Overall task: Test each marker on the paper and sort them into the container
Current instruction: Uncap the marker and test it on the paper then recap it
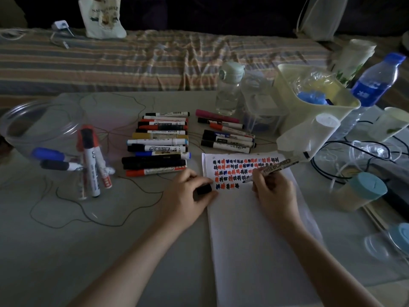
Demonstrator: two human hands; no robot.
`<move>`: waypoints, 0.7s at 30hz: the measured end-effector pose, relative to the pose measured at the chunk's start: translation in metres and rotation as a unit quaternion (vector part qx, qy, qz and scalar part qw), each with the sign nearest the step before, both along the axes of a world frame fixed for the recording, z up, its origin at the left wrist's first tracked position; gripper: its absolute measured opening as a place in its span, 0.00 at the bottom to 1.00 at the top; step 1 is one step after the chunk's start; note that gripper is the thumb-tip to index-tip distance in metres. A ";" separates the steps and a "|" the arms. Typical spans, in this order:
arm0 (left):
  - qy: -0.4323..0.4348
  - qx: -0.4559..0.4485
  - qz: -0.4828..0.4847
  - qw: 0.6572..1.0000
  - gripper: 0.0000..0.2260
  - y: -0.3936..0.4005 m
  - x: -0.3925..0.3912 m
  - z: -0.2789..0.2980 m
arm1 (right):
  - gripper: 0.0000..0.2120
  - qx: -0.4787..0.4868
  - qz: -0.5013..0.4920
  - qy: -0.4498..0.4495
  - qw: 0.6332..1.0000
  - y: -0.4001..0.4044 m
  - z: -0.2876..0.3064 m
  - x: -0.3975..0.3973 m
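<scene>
The right hand (pixel 273 188) pinches a whiteboard marker (pixel 275 168) tip-down on the paper (pixel 254 229) — barrel slanting toward 2 o'clock — while the left hand (pixel 188 193) grips its black cap (pixel 204 189), the clear container (pixel 37 127) lying far off at 10 o'clock, nearer the left.

"HITEBOARD" on the held marker (pixel 279 167); "MARKER" on a marker in the middle pile (pixel 161 131).

Marker rows (pixel 158 144) between paper (pixel 254 229), container (pixel 39 127).

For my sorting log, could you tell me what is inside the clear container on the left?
The clear container holds several capped markers, blue, black and red; the exact count is unclear.
</scene>
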State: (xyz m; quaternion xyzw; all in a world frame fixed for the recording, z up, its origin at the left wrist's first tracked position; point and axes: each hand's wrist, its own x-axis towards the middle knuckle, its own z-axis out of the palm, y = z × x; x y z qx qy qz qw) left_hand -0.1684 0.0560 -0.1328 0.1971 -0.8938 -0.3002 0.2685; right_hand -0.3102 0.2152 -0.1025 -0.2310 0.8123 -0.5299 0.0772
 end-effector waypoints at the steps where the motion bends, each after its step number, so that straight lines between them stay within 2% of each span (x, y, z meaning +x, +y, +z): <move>1: 0.000 -0.001 0.000 1.000 0.19 0.000 0.000 0.000 | 0.15 0.000 -0.008 0.004 1.000 0.000 -0.001 0.000; 9: 0.007 -0.003 0.003 1.000 0.21 0.000 -0.001 0.000 | 0.13 0.057 -0.001 0.034 0.998 0.001 -0.006 -0.004; 21: 0.002 0.001 0.002 1.000 0.21 0.001 0.001 0.003 | 0.12 0.053 0.007 0.073 0.996 -0.001 -0.008 0.000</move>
